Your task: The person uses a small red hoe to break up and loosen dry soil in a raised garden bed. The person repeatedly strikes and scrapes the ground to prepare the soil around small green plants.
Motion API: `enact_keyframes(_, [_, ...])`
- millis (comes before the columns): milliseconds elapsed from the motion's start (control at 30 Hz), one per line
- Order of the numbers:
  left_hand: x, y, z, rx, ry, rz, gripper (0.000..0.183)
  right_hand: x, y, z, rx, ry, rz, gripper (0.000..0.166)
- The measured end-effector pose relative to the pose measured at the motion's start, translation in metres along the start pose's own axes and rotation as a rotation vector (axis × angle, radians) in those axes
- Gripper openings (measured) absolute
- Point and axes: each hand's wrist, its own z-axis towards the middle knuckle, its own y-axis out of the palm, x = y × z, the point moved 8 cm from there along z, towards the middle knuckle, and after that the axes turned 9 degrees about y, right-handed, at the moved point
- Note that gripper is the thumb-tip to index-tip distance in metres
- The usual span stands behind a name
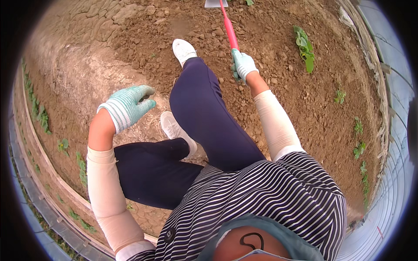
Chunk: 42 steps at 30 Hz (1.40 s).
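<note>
My right hand [243, 65], in a pale green and white knit glove, grips the red handle [230, 32] of a short hoe. The hoe reaches away from me, and its flat metal blade [216, 3] lies at the top rim over crumbled brown soil [202, 23]. Part of the blade is cut off by the picture's edge. My left hand [129, 106], gloved alike, hangs in the air over the pale trodden ground beside my left knee. Its fingers are loosely bent, the thumb apart from them, and nothing shows in it.
A leafy green plant [304, 49] grows right of the hoe, with smaller plants [340, 96] down that side. Plastic sheeting [396, 81] on a frame borders the right. More plants [40, 114] and a pale raised edging [49, 156] run along the left. My white shoes [183, 50] rest on the soil.
</note>
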Motion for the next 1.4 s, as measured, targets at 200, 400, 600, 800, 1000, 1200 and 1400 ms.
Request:
enact_keyframes(200, [-0.006, 0.002, 0.008, 0.000, 0.002, -0.020, 0.042, 0.048, 0.015, 0.049, -0.118, 0.269, -0.346, 0.063])
enact_keyframes(400, [-0.010, -0.001, 0.001, 0.021, 0.018, -0.045, 0.042, 0.017, 0.022, 0.052, 0.038, -0.054, -0.148, 0.063])
enact_keyframes(600, [-0.013, -0.002, 0.000, 0.007, 0.016, -0.001, 0.042, 0.053, 0.055, 0.023, -0.166, 0.261, -0.004, 0.056])
enact_keyframes(800, [-0.014, -0.004, -0.015, -0.003, -0.017, 0.037, 0.042, -0.013, 0.070, -0.003, -0.116, -0.025, 0.116, 0.055])
enact_keyframes(1000, [-0.013, -0.002, 0.004, 0.001, 0.021, 0.035, 0.041, 0.031, 0.086, 0.057, -0.180, 0.146, -0.287, 0.065])
enact_keyframes(1200, [-0.005, -0.009, 0.001, 0.034, 0.026, 0.001, 0.040, 0.033, 0.043, 0.032, -0.049, 0.004, -0.250, 0.060])
enact_keyframes(1400, [-0.013, -0.002, 0.003, -0.012, -0.034, -0.033, 0.040, 0.242, -0.025, -0.033, -0.001, 0.180, -0.542, 0.066])
